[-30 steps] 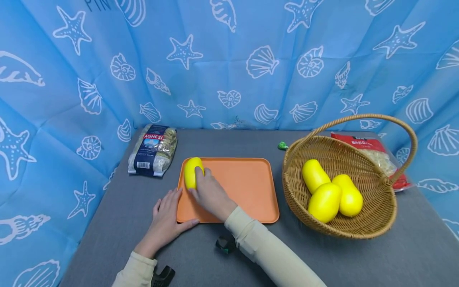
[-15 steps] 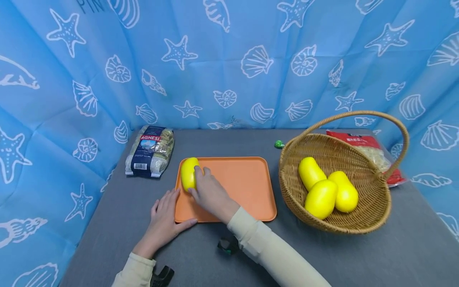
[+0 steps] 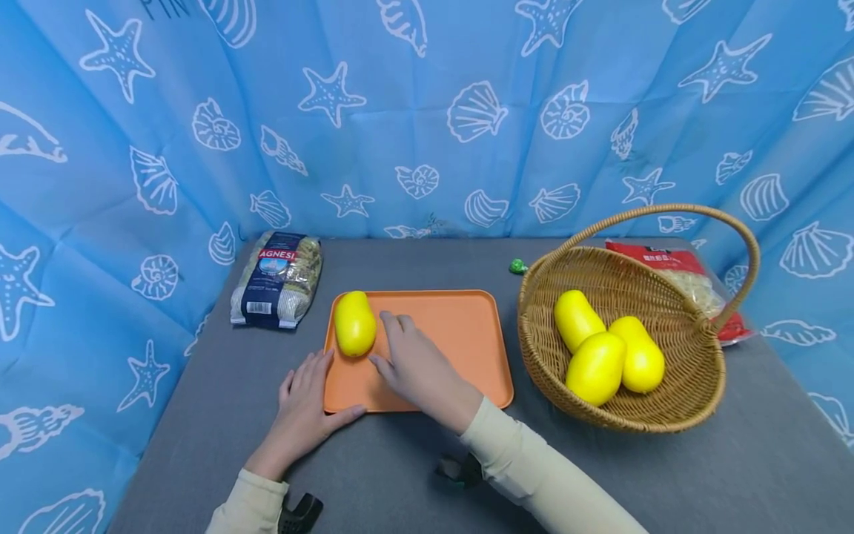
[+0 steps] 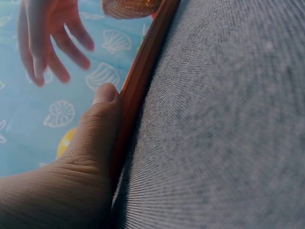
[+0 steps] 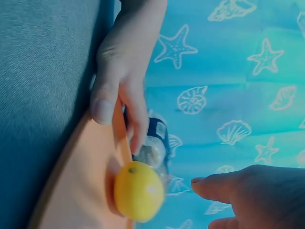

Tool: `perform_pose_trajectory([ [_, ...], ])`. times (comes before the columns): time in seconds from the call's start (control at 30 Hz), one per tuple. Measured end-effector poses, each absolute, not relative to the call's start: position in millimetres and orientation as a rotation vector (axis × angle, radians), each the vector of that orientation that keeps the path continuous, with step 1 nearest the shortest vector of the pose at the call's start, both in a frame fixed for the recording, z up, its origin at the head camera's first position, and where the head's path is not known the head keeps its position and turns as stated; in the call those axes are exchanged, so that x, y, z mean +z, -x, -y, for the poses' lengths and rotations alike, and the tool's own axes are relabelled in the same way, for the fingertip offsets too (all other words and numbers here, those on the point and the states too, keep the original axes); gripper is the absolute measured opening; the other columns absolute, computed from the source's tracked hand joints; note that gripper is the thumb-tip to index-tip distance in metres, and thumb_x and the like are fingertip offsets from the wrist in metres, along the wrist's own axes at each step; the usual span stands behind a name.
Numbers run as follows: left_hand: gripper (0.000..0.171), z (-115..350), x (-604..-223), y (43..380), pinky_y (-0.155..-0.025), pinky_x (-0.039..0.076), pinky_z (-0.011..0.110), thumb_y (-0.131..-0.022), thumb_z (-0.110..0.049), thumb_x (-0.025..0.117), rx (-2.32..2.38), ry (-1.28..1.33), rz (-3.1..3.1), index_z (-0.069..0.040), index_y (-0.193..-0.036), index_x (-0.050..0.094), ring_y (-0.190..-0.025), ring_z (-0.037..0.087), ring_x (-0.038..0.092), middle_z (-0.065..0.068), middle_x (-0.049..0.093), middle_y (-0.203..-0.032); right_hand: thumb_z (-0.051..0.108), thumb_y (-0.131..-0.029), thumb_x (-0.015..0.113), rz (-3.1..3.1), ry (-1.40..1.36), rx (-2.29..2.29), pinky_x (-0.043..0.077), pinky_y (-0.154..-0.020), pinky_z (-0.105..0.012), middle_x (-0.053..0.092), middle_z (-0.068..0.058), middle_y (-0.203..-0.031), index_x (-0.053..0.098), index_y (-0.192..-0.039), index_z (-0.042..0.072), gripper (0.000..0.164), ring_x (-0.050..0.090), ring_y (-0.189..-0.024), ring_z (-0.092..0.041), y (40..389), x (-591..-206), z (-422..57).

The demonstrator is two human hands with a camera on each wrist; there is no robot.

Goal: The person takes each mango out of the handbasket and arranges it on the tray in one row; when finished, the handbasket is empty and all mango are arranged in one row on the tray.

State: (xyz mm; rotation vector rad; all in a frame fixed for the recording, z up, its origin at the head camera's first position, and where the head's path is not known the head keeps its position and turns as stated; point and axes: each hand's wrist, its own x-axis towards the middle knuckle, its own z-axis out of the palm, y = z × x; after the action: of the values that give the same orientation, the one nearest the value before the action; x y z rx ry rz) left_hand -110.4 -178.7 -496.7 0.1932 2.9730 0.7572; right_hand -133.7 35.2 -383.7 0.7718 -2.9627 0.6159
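A shell-print curtain [image 3: 400, 141] behind and beside a grey table [image 3: 373, 482] marks a screened-off work spot, the kind of room hidden.

1. Read "AGNESI", white on red, on the bag [image 3: 293, 278].
2. Bore a barcode [image 3: 259, 307] low on that bag.
3. Spelled "PIN" high on the curtain [image 3: 427, 119].
4. Carried pale characters [image 3: 657, 258], too small to read, on the red packet [image 3: 687, 261].
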Motion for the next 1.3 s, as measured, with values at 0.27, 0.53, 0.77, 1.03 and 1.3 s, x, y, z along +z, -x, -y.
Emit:
perform_pose_trajectory([
  [0.27, 0.109, 178.2, -496.7, 110.9, -0.109, 0.006, 0.065, -0.073, -0.079, 0.056, 0.766, -0.202, -2.974, -0.013, -0.151, 0.021, -0.143, 0.038, 0.016, 0.017, 0.023, -0.156, 0.035, -0.095, 0.060, 2.924, -0.780, 0.651, 0.053, -0.089, -0.036, 0.050, -0.016, -0.135, 0.033, -0.146, 0.005, 0.065, 0.060, -0.111, -0.023, 107.6, -355.1, -70.5],
  [0.53, 0.109, 177.7, -498.9, 110.6, -0.110, 0.006, 0.064, -0.072, -0.080, 0.056, 0.763, -0.191, -2.971, -0.013, -0.151, 0.022, -0.143, 0.038, 0.016, 0.017, 0.022, -0.156, 0.036, -0.091, 0.065, 2.945, -0.689, 0.599, 0.055, -0.083, -0.037, 0.052, -0.013, -0.134, 0.039, -0.143, 0.006, 0.065, 0.063, -0.104, -0.023, 82.7, -318.5, -116.5],
  [0.77, 0.109, 179.1, -498.3, 110.5, -0.109, 0.006, 0.064, -0.072, -0.079, 0.056, 0.777, -0.200, -2.978, -0.014, -0.151, 0.022, -0.143, 0.038, 0.016, 0.017, 0.023, -0.156, 0.026, -0.088, 0.070, 2.861, -0.572, 0.524, 0.055, -0.081, -0.046, 0.057, -0.018, -0.123, 0.049, -0.131, 0.000, 0.055, 0.060, -0.107, -0.029, 73.2, -301.2, -160.7],
  [1.03, 0.109, 180.1, -498.4, 108.9, -0.109, 0.006, 0.064, -0.072, -0.080, 0.056, 0.779, -0.190, -2.966, -0.013, -0.151, 0.022, -0.143, 0.038, 0.015, 0.017, 0.022, -0.156, 0.030, -0.091, 0.066, 3.012, -0.368, 0.456, 0.054, -0.073, -0.051, 0.058, -0.022, -0.118, 0.054, -0.126, 0.002, 0.047, 0.060, -0.097, -0.033, 84.7, -291.9, -209.0],
  [1.3, 0.109, 179.7, -497.7, 109.3, -0.109, 0.006, 0.065, -0.072, -0.079, 0.057, 0.767, -0.195, -2.969, -0.012, -0.151, 0.023, -0.143, 0.039, 0.015, 0.019, 0.023, -0.155, 0.035, -0.092, 0.062, 3.258, -0.241, 0.322, 0.051, -0.073, -0.052, 0.055, -0.033, -0.119, 0.051, -0.127, -0.008, 0.056, 0.059, -0.096, -0.040, 112.3, -304.7, -255.8],
])
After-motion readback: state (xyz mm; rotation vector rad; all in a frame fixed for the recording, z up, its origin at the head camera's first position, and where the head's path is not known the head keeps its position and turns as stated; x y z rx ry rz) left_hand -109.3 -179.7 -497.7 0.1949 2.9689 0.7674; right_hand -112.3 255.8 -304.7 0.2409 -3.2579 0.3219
